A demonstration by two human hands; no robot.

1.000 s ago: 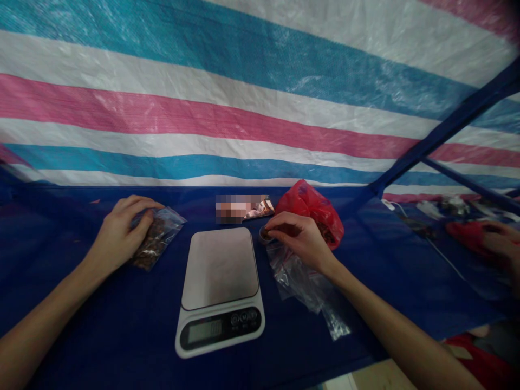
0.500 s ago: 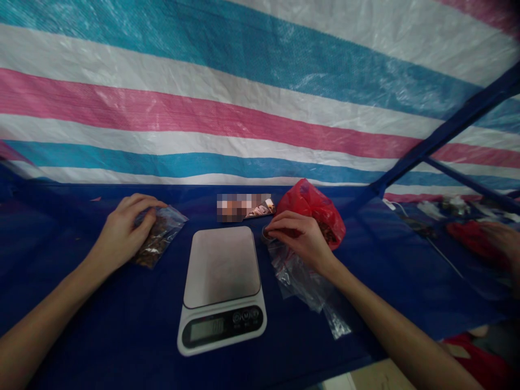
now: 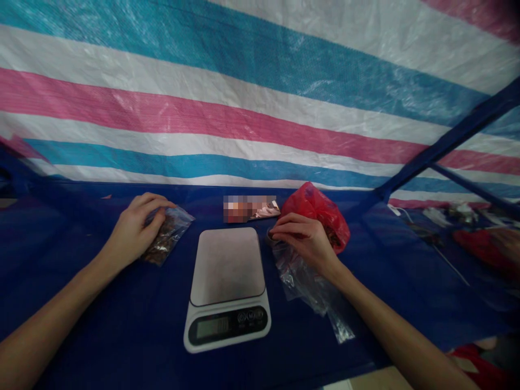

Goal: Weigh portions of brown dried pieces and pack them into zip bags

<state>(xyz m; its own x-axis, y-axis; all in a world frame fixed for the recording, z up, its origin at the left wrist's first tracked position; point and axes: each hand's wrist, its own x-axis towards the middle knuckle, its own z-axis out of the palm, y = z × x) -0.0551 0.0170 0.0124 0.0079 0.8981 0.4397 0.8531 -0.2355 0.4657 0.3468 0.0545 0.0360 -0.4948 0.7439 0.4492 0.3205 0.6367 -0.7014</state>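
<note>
My left hand point(image 3: 140, 225) is curled over a clear zip bag point(image 3: 168, 233) of small brown pieces, thumb and fingers closed on its left side. On the right, the fingertips of my right hand point(image 3: 306, 238) pinch together at a small round-rimmed item point(image 3: 270, 233); what they hold is too small to make out. Beneath that hand lie several flat clear zip bags point(image 3: 300, 281). Just behind it sits a red plastic bag point(image 3: 311, 200) with brown pieces in its opening. Between my hands stands a white kitchen scale point(image 3: 227, 271) with a bare plate; its display digits are faint.
A phone-like device point(image 3: 264, 210), partly blurred out, lies behind the scale on the blue table point(image 3: 138, 336). Striped plastic sheeting point(image 3: 203, 114) hangs at the back. A blue frame bar point(image 3: 442, 141) slants at right, where another person's hand point(image 3: 507, 244) is near a red bag point(image 3: 479, 246).
The whole view has shifted slightly, so things appear a little farther right. Both hands keep nearly the same pose and place on the table.
</note>
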